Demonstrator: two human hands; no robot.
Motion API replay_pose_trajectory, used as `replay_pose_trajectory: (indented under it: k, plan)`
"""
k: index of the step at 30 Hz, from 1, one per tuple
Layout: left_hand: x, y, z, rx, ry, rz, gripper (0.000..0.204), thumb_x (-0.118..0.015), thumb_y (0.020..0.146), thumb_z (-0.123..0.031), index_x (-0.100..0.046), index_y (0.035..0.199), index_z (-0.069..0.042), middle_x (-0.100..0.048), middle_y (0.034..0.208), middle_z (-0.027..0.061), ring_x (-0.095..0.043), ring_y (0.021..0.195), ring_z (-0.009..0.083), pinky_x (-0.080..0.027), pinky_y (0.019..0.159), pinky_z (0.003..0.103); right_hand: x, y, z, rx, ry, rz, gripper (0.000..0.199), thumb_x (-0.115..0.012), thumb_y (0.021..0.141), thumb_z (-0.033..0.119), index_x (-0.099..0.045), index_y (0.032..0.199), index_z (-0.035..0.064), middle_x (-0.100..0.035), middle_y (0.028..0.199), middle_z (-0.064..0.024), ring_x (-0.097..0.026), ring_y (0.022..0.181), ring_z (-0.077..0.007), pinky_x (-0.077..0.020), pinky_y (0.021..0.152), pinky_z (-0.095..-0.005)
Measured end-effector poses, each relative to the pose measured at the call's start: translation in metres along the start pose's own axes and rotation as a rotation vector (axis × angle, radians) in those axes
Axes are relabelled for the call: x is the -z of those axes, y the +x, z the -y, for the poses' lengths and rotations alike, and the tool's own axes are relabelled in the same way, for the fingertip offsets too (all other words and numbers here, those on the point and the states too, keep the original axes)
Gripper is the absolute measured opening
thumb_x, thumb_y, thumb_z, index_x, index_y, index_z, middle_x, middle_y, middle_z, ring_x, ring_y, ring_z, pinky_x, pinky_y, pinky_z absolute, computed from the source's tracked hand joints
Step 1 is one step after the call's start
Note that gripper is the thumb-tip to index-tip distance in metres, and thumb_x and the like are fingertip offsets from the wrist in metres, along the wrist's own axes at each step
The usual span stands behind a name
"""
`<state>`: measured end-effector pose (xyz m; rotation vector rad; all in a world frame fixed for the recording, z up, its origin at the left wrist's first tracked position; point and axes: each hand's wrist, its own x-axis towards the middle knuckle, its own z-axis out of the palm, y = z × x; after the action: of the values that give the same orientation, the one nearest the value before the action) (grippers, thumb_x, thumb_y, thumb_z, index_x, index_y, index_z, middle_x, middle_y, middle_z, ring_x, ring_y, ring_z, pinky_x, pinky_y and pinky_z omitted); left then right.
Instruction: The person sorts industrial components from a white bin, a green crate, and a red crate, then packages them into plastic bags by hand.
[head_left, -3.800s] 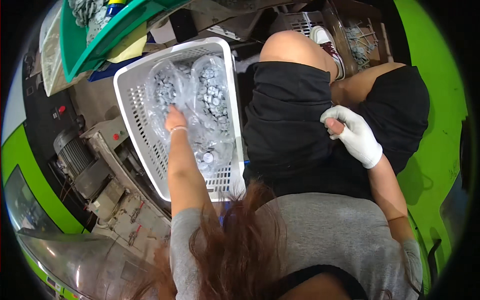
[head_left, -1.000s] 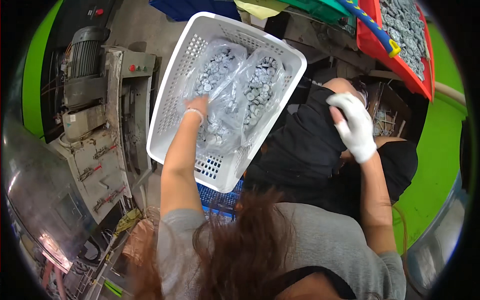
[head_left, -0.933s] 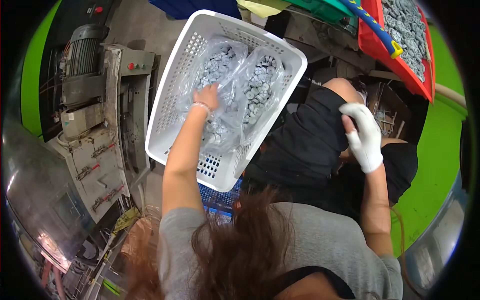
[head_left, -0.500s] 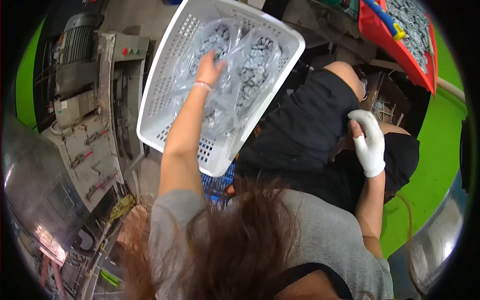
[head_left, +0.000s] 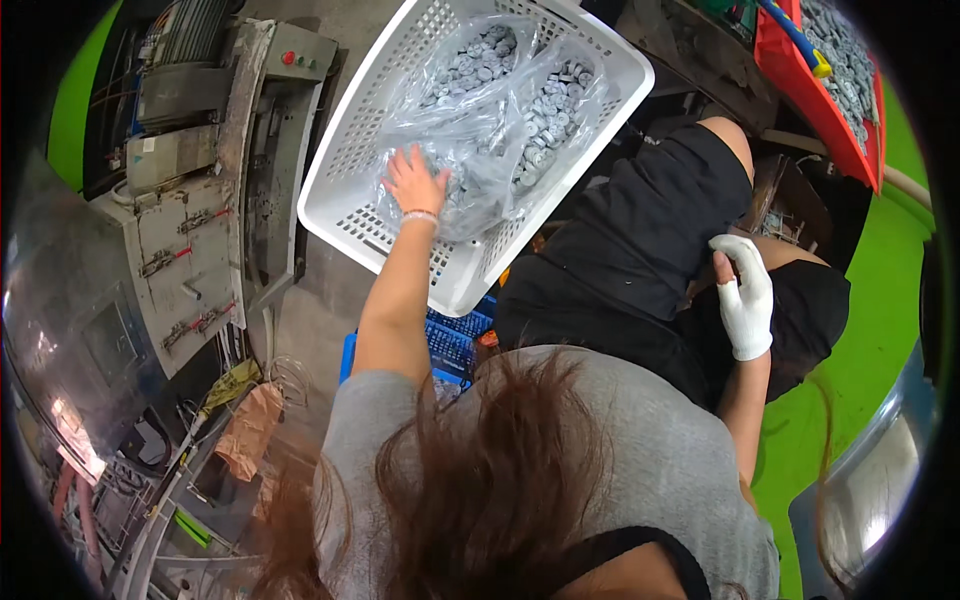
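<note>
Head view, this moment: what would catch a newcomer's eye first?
The white perforated basket at top centre stands out first, holding clear plastic bags of small grey metal parts. The bare left hand reaches into it and rests on the bags, while the white-gloved right hand lies on the person's black-clad lap at right. A red bin of similar grey parts sits at top right, and a grey machine stands at left.

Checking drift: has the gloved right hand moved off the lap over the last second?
No. The gloved right hand stays on the black shorts; only the camera view shifted.
</note>
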<state>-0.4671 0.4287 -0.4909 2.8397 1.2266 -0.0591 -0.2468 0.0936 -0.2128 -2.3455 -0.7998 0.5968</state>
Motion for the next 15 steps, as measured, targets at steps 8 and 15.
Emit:
replay_pose_trajectory:
  k: [8, 15]
  plan:
    - [-0.036, 0.047, 0.068, 0.202, -0.351, 0.57, 0.036, -0.059, 0.079, -0.031, -0.058, 0.105, -0.005, -0.06, 0.106, 0.0195, -0.052, 0.106, 0.0365, -0.041, 0.09, 0.044, -0.008, -0.013, 0.016, 0.073, -0.046, -0.005, 0.012, -0.055, 0.086, 0.01, -0.059, 0.093, 0.0014, -0.059, 0.089, -0.01, -0.059, 0.076, -0.021, -0.0456, 0.07, -0.0273]
    - [-0.031, 0.014, 0.107, 0.134, -0.436, 0.292, 0.025, -0.054, 0.083, -0.024, -0.062, 0.091, -0.002, -0.06, 0.093, 0.0218, -0.054, 0.099, 0.0372, -0.043, 0.082, 0.044, -0.008, -0.016, 0.017, 0.001, 0.005, 0.042, 0.014, -0.053, 0.087, 0.011, -0.057, 0.092, -0.0016, -0.058, 0.092, -0.0119, -0.057, 0.086, -0.0242, -0.0434, 0.078, -0.0283]
